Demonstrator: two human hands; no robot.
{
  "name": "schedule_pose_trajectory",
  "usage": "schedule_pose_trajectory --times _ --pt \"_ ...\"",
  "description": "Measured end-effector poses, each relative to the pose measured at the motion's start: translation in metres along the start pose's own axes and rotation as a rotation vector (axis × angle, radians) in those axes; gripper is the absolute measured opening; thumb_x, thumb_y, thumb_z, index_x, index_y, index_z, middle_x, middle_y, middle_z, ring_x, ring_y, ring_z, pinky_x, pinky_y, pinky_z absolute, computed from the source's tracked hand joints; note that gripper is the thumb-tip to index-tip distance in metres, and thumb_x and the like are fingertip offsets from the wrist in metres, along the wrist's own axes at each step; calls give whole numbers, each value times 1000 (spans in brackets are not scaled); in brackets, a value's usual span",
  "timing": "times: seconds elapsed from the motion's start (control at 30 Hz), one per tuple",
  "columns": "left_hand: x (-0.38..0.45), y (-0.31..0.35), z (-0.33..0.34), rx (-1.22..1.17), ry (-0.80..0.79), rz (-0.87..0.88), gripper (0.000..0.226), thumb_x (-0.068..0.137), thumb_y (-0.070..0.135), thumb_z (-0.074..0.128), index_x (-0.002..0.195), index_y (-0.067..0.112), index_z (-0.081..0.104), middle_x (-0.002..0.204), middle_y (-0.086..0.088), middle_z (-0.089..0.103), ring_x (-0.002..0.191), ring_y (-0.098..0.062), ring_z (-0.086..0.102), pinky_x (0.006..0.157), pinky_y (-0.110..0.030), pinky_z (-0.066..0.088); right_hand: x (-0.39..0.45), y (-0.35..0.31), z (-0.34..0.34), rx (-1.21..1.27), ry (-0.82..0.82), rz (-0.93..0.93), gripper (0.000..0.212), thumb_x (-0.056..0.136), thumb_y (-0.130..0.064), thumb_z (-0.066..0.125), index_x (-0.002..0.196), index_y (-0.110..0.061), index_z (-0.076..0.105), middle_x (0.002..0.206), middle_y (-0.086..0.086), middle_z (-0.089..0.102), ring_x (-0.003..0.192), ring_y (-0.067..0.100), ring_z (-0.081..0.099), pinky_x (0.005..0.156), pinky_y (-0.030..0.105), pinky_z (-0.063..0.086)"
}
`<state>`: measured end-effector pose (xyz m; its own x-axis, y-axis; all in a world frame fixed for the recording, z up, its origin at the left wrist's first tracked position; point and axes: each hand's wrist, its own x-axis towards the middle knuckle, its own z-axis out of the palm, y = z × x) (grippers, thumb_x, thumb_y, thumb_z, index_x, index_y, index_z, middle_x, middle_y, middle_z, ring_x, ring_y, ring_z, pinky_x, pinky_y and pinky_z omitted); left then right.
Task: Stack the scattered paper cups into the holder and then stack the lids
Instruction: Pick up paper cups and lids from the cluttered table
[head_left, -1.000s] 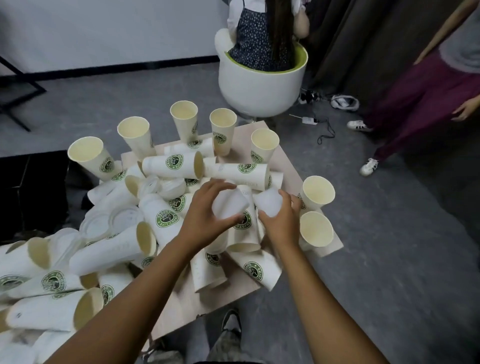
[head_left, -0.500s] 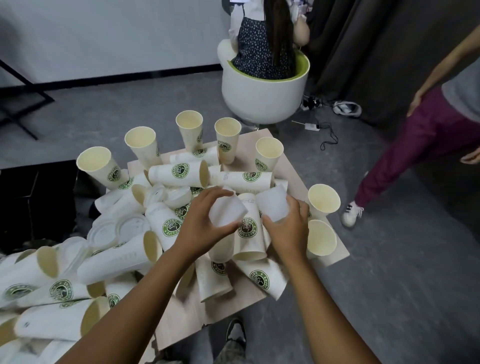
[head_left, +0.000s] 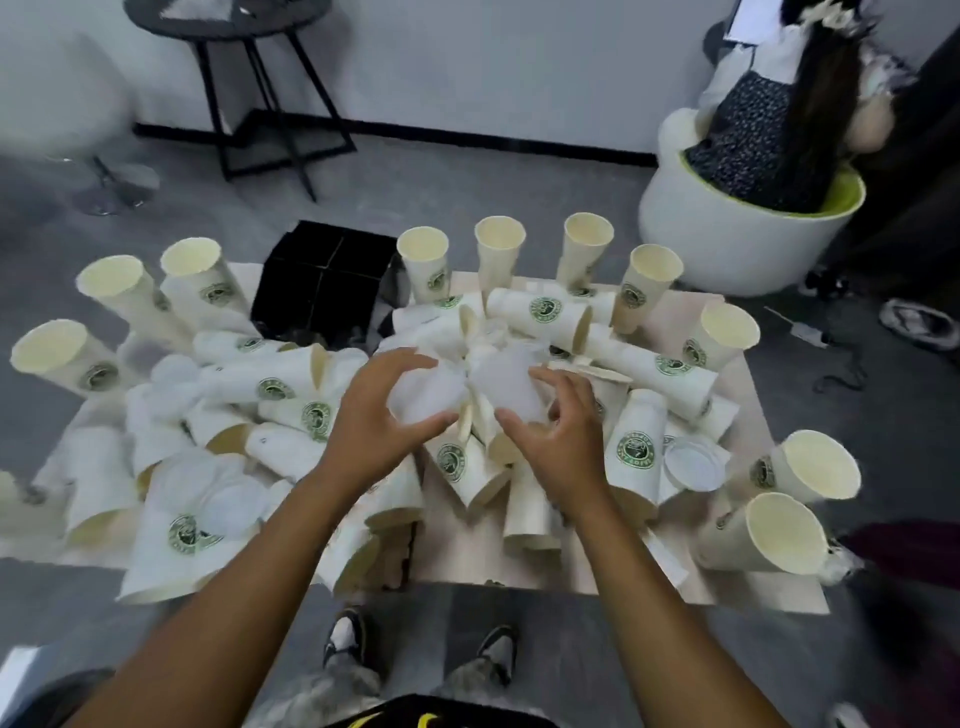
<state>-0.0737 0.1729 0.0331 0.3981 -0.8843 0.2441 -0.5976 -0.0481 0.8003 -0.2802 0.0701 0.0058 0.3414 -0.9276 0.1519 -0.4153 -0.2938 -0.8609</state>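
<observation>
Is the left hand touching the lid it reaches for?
Touching. The head view shows the left hand gripping a translucent lid, thumb under its near edge and fingers curled over the top.

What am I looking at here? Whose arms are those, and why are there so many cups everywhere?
The camera is worn on a person's head and looks down, so you see what that person sees. The two arms belong to that person, and their shoes show at the bottom.

The left hand grips a white plastic lid, and the right hand grips another lid. The picture is blurry there, so I cannot say exactly how the fingers lie.

Under the hands is a low wooden board covered with paper cups. Some stand upright, like this cup at the back; many lie on their sides, like this one. More lids lie among them, such as this lid. The black box at the back looks like a holder with compartments.

Someone else sits in a round white chair behind.
</observation>
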Motion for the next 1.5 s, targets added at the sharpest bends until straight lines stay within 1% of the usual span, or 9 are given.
schedule_pose_trajectory --times 0.13,0.27,0.5,0.63,0.8,0.93,1.07,1.23,1.5 --pt "-51 -26 -68 45 150 -104 51 76 33 93 119 32 66 129 17 60 125 1 52 98 -28 46 -21 -45 60 39 -189 -93 55 78 -37 85 127 -28 63 129 -9 51 119 20 53 102 38 49" --pt "-122 -65 -132 43 294 -220 49 74 30 93 114 37 67 128 21 61 122 11 51 94 -10 40 -59 -89 127 46 -393 -170 57 79 -31 85 128 -33 58 129 -14 47 117 17 51 101 34 48" --pt "-290 -156 -238 34 484 -478 51 72 29 93 115 37 65 128 32 54 120 18 46 93 -24 45 -147 -152 255 18 -725 -258 59 79 -32 87 129 -35 56 129 -13 44 117 13 47 88 10 41" --pt "-357 -190 -288 68 600 -569 54 70 23 97 114 30 66 129 16 55 118 21 45 96 -5 38 -195 -182 327 -1 -866 -315 61 72 -41 85 127 -29 60 127 -10 49 113 16 51 98 31 48" --pt "-413 -230 -329 70 700 -693 55 68 24 97 114 25 67 132 -1 59 120 -5 52 103 -5 34 -241 -206 409 -25 -1021 -339 67 69 -51 84 128 -39 55 125 -31 45 122 17 54 101 44 53" --pt "-446 -259 -337 77 755 -789 57 66 25 99 114 18 70 125 1 59 113 3 49 100 -2 32 -269 -213 464 -89 -1097 -392 81 72 -44 89 141 -25 51 134 -8 49 123 17 52 103 37 50" --pt "-477 -298 -326 38 826 -920 58 66 20 99 113 29 66 121 5 56 109 0 50 93 -1 34 -287 -196 519 -102 -1213 -404 76 80 -30 88 144 -23 48 136 -7 41 124 13 49 96 21 44" --pt "-508 -357 -300 -23 900 -1016 60 67 24 98 113 38 62 126 9 53 118 -10 50 98 -31 45 -300 -149 579 -120 -1275 -414 78 79 -22 88 145 -18 47 133 -10 38 120 8 47 85 -4 34" --pt "-535 -467 -241 -79 896 -1073 66 60 40 94 117 37 61 133 8 54 123 -11 53 108 -33 44 -326 -63 660 -188 -1356 -465 76 78 -29 90 142 -16 52 129 -10 44 116 15 53 93 15 40"
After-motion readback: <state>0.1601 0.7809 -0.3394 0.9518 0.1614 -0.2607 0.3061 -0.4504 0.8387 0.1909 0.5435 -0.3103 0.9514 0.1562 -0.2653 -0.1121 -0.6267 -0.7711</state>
